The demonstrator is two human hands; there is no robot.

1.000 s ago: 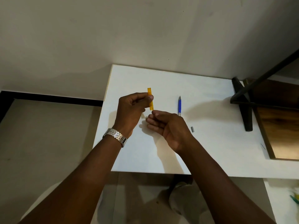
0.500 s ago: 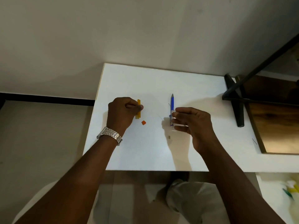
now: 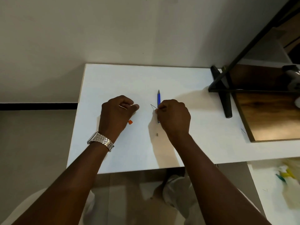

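So since half a second back, the right hand [image 3: 173, 117] has gone from hovering flat over the blue pencil [image 3: 158, 98] to curling up tight. It's now pinching a thin dark lead [image 3: 153, 106] that pokes out to the left of its fingertips, just beside the pencil barrel. The pencil itself lies on the white table [image 3: 129, 78], its lower part hidden under that hand. The left hand [image 3: 118, 111] has closed further too, so the yellow tube [image 3: 122, 107] is down to a pale sliver between its fingers. The orange cap [image 3: 130, 122] sits on the table by that fist, and the small metal piece [image 3: 157, 134] lies near the right wrist. My guess is a lead refill is starting.
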